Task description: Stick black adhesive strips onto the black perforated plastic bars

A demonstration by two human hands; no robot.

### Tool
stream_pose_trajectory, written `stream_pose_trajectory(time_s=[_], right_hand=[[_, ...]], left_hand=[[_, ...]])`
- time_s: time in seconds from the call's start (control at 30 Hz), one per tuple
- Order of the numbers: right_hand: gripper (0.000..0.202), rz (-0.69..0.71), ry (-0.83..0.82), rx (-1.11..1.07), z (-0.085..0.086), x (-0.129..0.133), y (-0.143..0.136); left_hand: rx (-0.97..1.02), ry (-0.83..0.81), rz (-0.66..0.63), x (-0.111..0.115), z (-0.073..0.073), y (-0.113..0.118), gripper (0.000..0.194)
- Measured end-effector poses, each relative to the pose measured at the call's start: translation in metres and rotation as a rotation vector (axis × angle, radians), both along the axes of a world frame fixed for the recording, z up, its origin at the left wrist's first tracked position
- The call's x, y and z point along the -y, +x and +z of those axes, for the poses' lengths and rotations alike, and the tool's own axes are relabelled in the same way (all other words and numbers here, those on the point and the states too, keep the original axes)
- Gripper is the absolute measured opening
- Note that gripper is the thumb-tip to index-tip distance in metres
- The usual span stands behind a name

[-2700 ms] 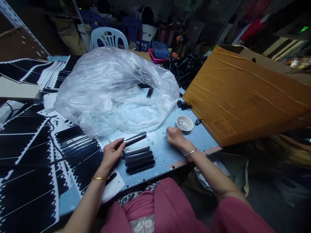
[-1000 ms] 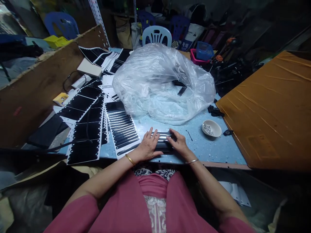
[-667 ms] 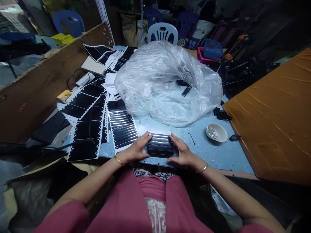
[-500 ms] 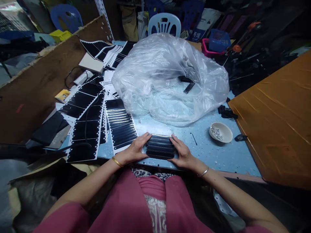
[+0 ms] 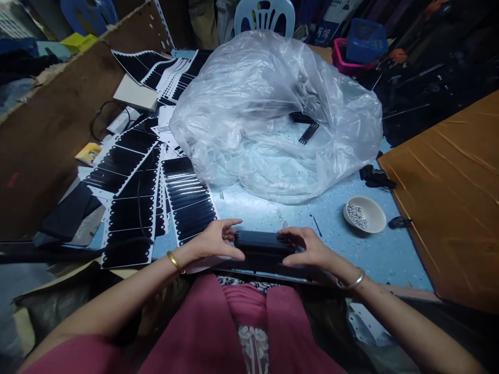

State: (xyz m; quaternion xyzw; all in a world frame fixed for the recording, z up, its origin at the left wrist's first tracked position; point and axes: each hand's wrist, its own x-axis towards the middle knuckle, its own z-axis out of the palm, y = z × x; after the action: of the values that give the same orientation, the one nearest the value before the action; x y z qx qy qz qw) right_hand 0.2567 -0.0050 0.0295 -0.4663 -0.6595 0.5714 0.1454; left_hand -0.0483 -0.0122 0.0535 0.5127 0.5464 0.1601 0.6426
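Note:
A bundle of glossy black strips (image 5: 259, 240) lies lengthwise at the front edge of the table, slightly blurred. My left hand (image 5: 218, 241) is at its left end, thumb and index finger spread apart, with the other fingertips close to the strips; whether they touch is unclear. On the other end, my right hand (image 5: 307, 249) has its fingers and thumb around the strips. Left of my hands lies a white-backed sheet of black strips (image 5: 191, 200). Beyond the bundle rests a big clear plastic bag (image 5: 241, 109), with some black pieces (image 5: 309, 133) showing at its opening.
More black strip sheets (image 5: 130, 208) overlap on the left, beside a brown board wall (image 5: 50, 124). A white bowl of small silvery pieces (image 5: 374, 215) stands at right, near a thin dark stick (image 5: 316, 225). An orange-brown panel (image 5: 448, 197) bounds the right side.
My view has shifted down and closer. The strips, seen flat in a row before, now appear tilted and bunched narrower. My left fingers have spread away from their left end.

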Motion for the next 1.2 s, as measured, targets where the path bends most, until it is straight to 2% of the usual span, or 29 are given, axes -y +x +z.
stream_pose_trajectory(time_s=[0.1,0.13,0.27,0.4,0.6,0.73,0.8,0.9,1.0,1.07,1.2], right_hand=[[0.052,0.002,-0.421,-0.104,0.008,-0.024,-0.003],[0.051,-0.004,-0.533,-0.131,0.007,-0.033,-0.005],[0.059,0.047,-0.880,-0.079,-0.005,-0.070,-0.015],[0.079,0.088,-1.053,0.046,-0.016,-0.086,-0.021],[0.081,-0.031,-0.967,0.043,-0.020,-0.079,-0.022],[0.075,-0.079,-0.957,-0.074,-0.018,-0.071,-0.017],[0.067,-0.094,-0.943,-0.139,-0.017,-0.067,-0.014],[0.051,-0.143,-0.857,-0.190,-0.017,-0.058,-0.010],[0.044,-0.245,-0.731,-0.171,-0.016,-0.046,-0.011],[0.042,-0.324,-0.646,-0.140,-0.016,-0.036,-0.013],[0.038,-0.460,-0.505,-0.074,-0.018,-0.019,-0.018]], left_hand=[[0.108,-0.291,0.086,-0.008,-0.008,0.005,0.073],[0.123,-0.351,0.108,-0.012,-0.012,0.007,0.069],[0.091,-0.432,0.139,-0.033,-0.026,0.014,0.076],[0.030,-0.437,0.098,-0.046,-0.026,0.014,0.079],[-0.030,-0.388,-0.049,-0.045,-0.027,0.008,0.063],[-0.152,-0.315,-0.108,-0.045,-0.029,0.010,0.060],[-0.292,-0.186,-0.183,-0.048,-0.027,0.013,0.061],[-0.534,0.152,-0.320,-0.054,-0.021,0.015,0.065],[-0.764,0.461,-0.430,-0.056,-0.018,0.016,0.068],[-0.853,0.550,-0.468,-0.055,-0.018,0.016,0.071],[-0.878,0.593,-0.474,-0.049,-0.020,0.014,0.071]])
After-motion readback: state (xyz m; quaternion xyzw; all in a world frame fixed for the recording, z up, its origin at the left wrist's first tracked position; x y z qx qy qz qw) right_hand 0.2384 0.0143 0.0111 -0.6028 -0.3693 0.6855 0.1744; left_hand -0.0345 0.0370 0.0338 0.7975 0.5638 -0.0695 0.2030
